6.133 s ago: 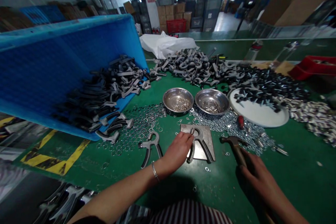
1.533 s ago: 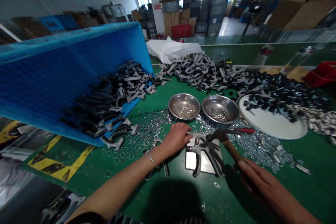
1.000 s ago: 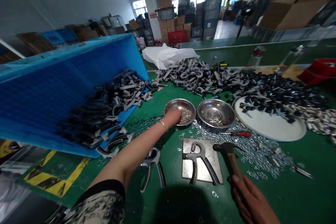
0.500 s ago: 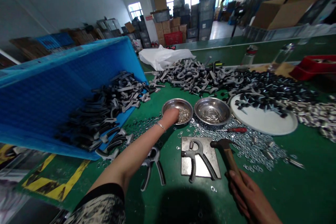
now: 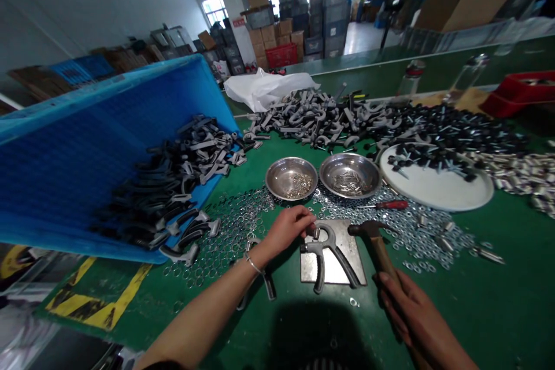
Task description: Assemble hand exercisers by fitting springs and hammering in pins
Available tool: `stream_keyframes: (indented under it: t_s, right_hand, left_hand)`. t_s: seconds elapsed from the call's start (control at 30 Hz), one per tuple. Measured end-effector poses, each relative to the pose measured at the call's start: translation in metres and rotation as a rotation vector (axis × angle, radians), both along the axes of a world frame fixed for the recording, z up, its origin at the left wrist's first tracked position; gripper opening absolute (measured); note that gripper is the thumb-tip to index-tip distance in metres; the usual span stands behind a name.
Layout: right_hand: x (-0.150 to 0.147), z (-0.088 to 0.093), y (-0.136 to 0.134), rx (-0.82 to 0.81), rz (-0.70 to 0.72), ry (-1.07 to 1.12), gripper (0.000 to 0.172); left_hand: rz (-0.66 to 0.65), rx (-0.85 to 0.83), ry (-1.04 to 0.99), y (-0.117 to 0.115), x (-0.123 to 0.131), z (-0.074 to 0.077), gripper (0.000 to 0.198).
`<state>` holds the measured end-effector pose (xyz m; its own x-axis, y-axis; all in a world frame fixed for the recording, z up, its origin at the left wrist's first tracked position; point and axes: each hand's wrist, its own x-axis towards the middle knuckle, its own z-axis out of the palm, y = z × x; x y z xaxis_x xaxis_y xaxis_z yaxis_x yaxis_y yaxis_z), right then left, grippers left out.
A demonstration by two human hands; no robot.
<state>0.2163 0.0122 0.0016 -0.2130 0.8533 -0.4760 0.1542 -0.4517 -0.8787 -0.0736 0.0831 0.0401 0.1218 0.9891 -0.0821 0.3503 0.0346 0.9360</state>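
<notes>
My left hand (image 5: pixel 286 230) is closed in a pinch at the upper left of a grey hand grip exerciser (image 5: pixel 336 251), by its small spring. Whatever sits between the fingertips is too small to make out. The exerciser lies on a square steel plate (image 5: pixel 353 270), its black-padded handles pointing towards me. My right hand (image 5: pixel 410 306) is wrapped round the wooden handle of a claw hammer (image 5: pixel 381 257), whose head rests by the plate's right edge. A second hand grip exerciser (image 5: pixel 269 287) is partly covered by my left forearm.
Behind the plate stand a steel bowl (image 5: pixel 281 179) of tiny parts and another steel bowl (image 5: pixel 333 167) of pins. Washers, a red screwdriver (image 5: pixel 392 205) and a white plate (image 5: pixel 437 192) lie rightward. A blue crate (image 5: pixel 108 104) of handles is left; grey parts (image 5: pixel 316 118) are heaped behind.
My left hand has come out of the left bowl and moved down and right to the exerciser on the steel plate. The right hand still holds the hammer in nearly the same place.
</notes>
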Motion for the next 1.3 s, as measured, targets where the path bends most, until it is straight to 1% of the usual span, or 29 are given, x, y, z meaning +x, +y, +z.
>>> stream_keyframes:
  t_s: [0.1,0.2,0.3,0.37,0.43,0.57,0.67,0.73,0.83,0.97,1.03,1.17,1.3]
  right_hand:
    - [0.002,-0.003,0.000,-0.008,0.002,0.006,0.043]
    - [0.003,-0.007,-0.001,-0.011,0.009,0.025,0.041]
    - [0.004,-0.008,-0.001,0.008,0.003,0.031,0.040]
    - [0.003,-0.006,-0.001,0.015,0.000,0.017,0.040]
    - [0.002,-0.003,0.000,0.021,-0.006,-0.011,0.040]
    - [0.001,0.001,0.000,0.006,-0.008,-0.007,0.042]
    - [0.002,-0.003,0.000,0.002,0.004,0.016,0.041]
    - [0.004,-0.007,0.000,0.003,0.023,0.019,0.040]
    - [0.007,-0.010,0.001,0.001,0.052,0.018,0.040]
    - [0.007,-0.010,0.001,0.018,0.038,-0.005,0.038]
    - [0.007,-0.010,0.001,0.014,0.037,-0.002,0.037]
    - [0.006,-0.009,0.001,-0.021,0.033,0.010,0.038]
    - [0.006,-0.007,0.000,-0.008,0.031,-0.001,0.038]
  left_hand:
    - [0.075,-0.006,-0.065,-0.007,0.002,0.001,0.023]
    - [0.097,0.013,-0.135,-0.009,0.005,0.005,0.025]
    - [0.146,0.052,-0.121,-0.010,0.007,0.009,0.023]
    - [0.179,0.053,-0.091,-0.011,0.008,0.008,0.021]
    - [0.181,0.048,-0.084,-0.010,0.008,0.004,0.020]
    - [0.162,-0.007,-0.098,-0.003,0.007,-0.010,0.021]
    - [0.167,-0.068,-0.119,0.002,0.006,-0.019,0.025]
    - [0.155,-0.070,-0.114,0.004,0.005,-0.021,0.024]
    - [0.106,-0.013,0.011,0.003,0.003,-0.022,0.019]
    - [0.006,0.127,0.338,0.001,0.003,-0.019,0.014]
    - [-0.045,0.173,0.461,0.002,0.004,-0.017,0.014]
    - [-0.116,0.184,0.641,0.005,0.008,-0.009,0.015]
    - [-0.152,0.161,0.797,0.008,0.014,-0.001,0.015]
